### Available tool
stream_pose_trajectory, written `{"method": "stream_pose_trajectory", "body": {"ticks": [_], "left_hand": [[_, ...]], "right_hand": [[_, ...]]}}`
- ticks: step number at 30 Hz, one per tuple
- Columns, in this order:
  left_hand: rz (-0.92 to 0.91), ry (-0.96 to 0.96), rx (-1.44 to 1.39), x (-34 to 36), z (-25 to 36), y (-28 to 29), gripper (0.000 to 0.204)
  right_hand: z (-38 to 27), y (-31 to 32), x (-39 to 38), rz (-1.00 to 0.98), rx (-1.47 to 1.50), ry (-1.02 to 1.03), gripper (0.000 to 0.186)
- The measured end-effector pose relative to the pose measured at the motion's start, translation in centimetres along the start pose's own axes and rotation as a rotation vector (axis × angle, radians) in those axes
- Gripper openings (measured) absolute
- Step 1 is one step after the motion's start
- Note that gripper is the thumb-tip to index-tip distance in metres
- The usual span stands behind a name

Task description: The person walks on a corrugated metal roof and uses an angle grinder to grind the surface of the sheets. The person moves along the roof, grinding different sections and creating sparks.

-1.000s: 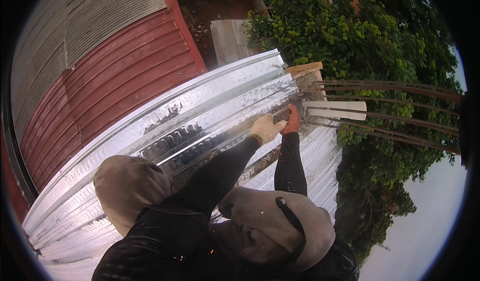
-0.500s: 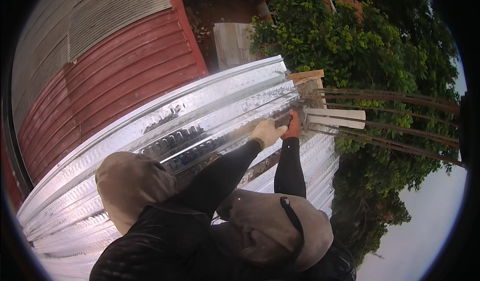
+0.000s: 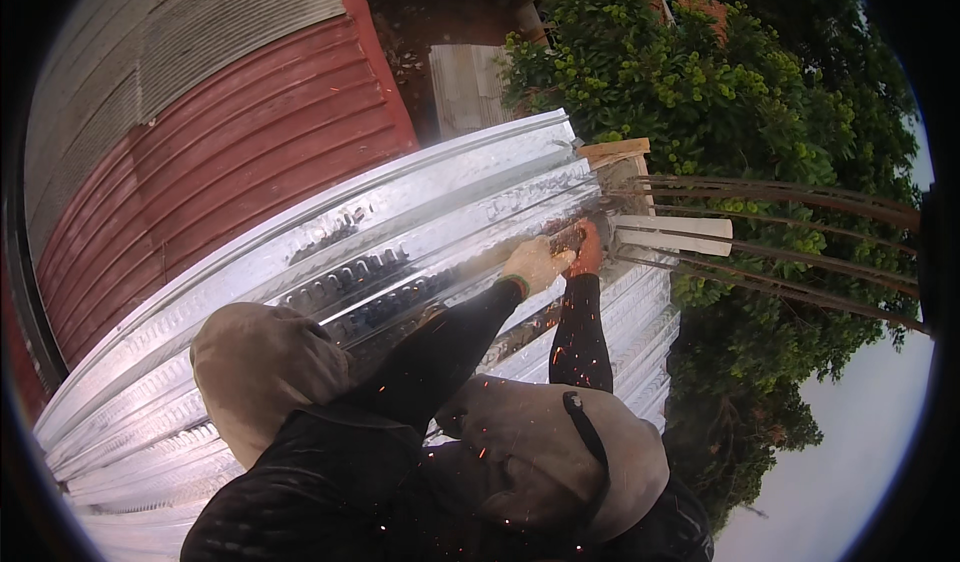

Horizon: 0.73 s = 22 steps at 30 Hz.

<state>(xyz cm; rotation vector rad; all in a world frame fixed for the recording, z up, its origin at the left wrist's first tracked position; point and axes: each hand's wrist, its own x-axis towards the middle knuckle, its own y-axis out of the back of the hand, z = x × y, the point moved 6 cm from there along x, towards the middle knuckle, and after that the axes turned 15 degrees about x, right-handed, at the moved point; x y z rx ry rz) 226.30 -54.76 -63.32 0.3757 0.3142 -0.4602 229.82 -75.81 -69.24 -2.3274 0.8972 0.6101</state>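
Note:
My left hand [image 3: 538,264], pale and maybe gloved, has a coloured band at its wrist. Close against it, my right hand [image 3: 588,246] is bent round the same place. Both are closed on a dark hand tool [image 3: 567,234], mostly hidden by the fingers, so its kind does not show clearly. Orange sparks [image 3: 590,314] fly back over the black right sleeve [image 3: 580,342]. Under the hands are shiny ribbed metal sheets [image 3: 470,197]. Just beyond the tool, the sheets meet a rough grey post end [image 3: 625,194] edged with wood [image 3: 615,149].
Rusty rebar rods [image 3: 800,197] and two pale flat strips [image 3: 675,234] jut right from the post. Two tan cloth-covered forms [image 3: 265,372] fill the lower foreground, the right one crossed by a black strap [image 3: 585,432]. Red ribbed metal [image 3: 240,152] lies upper left; trees [image 3: 700,82] stand right.
Sparks now spray from around the hands back across the sleeve and the foreground; before there were hardly any. Both hands keep nearly the same place and grip.

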Motion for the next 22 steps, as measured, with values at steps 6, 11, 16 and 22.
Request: {"method": "stream_pose_trajectory", "body": {"ticks": [6, 11, 16, 22], "left_hand": [[0.008, 0.033, -0.001, -1.0, -1.2, 0.7, 0.075], [-0.008, 0.017, 0.039, -1.9, -0.8, 1.3, 0.08], [-0.092, 0.07, 0.019, -2.2, 0.2, 2.0, 0.089], [-0.099, 0.12, 0.03, -2.3, -0.2, 1.6, 0.086]], "right_hand": [[0.8, -1.4, -3.2, 0.064, 0.023, 0.121, 0.027], [0.6, -1.4, -4.4, 0.086, 0.057, 0.148, 0.028], [0.2, -0.9, -4.5, 0.129, 0.011, 0.166, 0.032], [0.8, -0.8, -5.4, 0.169, 0.006, 0.128, 0.038]]}}
